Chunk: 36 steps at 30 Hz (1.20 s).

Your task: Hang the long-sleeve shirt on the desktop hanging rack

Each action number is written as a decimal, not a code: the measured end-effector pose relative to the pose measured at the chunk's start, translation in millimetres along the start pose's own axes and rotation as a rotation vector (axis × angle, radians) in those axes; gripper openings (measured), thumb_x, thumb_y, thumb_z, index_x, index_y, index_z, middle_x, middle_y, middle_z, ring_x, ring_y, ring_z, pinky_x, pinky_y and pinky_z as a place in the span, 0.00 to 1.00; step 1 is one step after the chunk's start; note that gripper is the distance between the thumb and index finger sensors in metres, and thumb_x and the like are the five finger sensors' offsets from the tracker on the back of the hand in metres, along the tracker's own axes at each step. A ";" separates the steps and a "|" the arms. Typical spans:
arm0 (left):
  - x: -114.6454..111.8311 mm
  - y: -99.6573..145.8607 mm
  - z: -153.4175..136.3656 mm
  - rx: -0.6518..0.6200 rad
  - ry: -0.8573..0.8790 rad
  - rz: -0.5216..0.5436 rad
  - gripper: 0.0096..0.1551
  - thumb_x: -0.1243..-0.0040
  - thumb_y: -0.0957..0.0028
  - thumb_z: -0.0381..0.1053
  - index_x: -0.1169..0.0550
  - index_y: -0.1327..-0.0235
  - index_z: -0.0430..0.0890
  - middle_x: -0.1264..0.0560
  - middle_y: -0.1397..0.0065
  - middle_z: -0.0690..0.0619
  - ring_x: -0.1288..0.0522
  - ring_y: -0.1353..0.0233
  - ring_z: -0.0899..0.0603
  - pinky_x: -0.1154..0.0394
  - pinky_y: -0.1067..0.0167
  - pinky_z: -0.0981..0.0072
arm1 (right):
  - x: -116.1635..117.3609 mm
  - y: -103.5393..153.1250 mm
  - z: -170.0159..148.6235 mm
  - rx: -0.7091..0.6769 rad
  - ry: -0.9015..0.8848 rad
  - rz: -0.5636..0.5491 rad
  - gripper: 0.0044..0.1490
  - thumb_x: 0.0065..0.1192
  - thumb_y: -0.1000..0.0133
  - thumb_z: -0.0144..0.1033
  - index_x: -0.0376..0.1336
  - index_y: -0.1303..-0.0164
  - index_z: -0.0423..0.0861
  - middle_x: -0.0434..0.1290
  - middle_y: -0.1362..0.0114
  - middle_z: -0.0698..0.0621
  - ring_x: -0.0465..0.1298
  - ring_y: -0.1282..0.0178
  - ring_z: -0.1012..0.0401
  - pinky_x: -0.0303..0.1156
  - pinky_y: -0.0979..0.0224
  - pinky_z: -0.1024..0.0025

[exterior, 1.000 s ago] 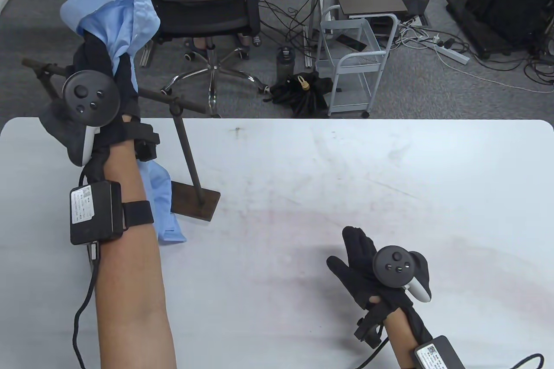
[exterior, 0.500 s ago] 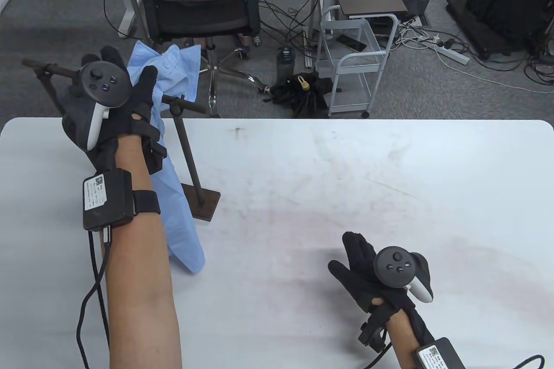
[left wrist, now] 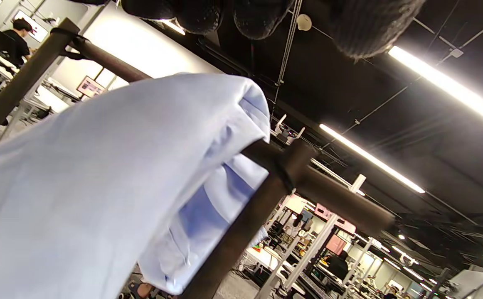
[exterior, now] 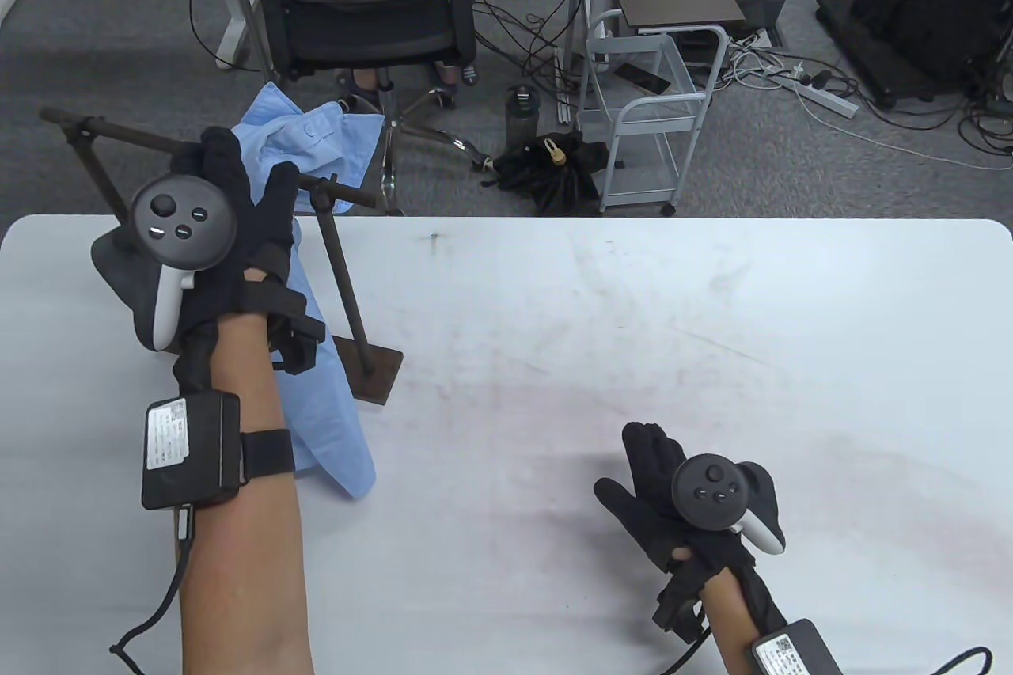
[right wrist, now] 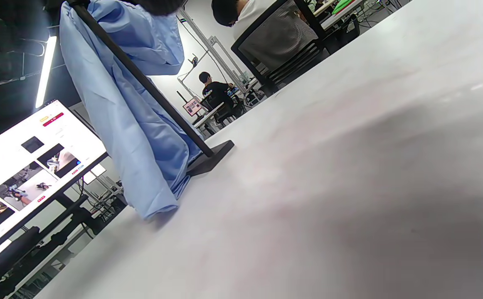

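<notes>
The left hand (exterior: 229, 232), fingers spread and gripping nothing visible, hovers at the rack (exterior: 332, 192) bar, beneath which the light-blue shirt (exterior: 324, 358) drapes over the bar, crumpled, its end touching the table (exterior: 601, 327); the right hand (exterior: 673, 501) rests open, empty, well apart.

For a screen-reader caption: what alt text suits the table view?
A light blue shirt drapes over a dark metal rack on a white table. The gloved left hand is at the bar; the right hand rests apart.
</notes>
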State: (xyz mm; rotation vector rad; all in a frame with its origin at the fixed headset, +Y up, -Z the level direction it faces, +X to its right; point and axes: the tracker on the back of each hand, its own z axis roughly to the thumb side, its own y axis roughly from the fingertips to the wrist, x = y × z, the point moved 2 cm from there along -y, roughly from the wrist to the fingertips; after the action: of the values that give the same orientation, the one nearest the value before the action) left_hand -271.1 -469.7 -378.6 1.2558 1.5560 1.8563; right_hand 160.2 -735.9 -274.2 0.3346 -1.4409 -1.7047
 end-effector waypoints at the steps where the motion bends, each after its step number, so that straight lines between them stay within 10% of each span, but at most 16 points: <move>1: -2.4 6.4 1.8 -0.008 0.001 -0.003 0.46 0.50 0.32 0.66 0.46 0.11 0.43 0.52 0.10 0.33 0.52 0.17 0.22 0.50 0.27 0.21 | 0.3 0.4 0.5 -0.002 0.012 -0.003 0.57 0.45 0.30 0.48 0.30 0.21 0.17 0.33 0.22 0.08 0.38 0.31 0.08 0.46 0.37 0.11; 15: -45.9 84.3 36.5 -0.198 0.029 -0.099 0.45 0.50 0.32 0.65 0.47 0.11 0.43 0.52 0.10 0.33 0.51 0.17 0.22 0.49 0.28 0.21 | 4.0 5.9 -3.8 0.025 0.186 -0.054 0.57 0.45 0.30 0.48 0.27 0.21 0.19 0.31 0.22 0.09 0.36 0.31 0.09 0.44 0.37 0.10; 36: -216.8 190.9 -2.9 -0.381 0.145 -0.407 0.44 0.50 0.33 0.64 0.46 0.13 0.42 0.48 0.11 0.34 0.46 0.17 0.22 0.46 0.28 0.22 | 14.9 7.4 2.8 -0.066 0.248 -0.057 0.57 0.45 0.31 0.48 0.26 0.22 0.20 0.32 0.22 0.09 0.37 0.30 0.09 0.45 0.37 0.11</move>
State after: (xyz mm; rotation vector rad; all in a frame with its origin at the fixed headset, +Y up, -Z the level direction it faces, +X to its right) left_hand -119.1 -695.4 -281.8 0.5989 1.3179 1.8797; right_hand 152.6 -744.8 -262.0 0.5353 -1.2020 -1.6856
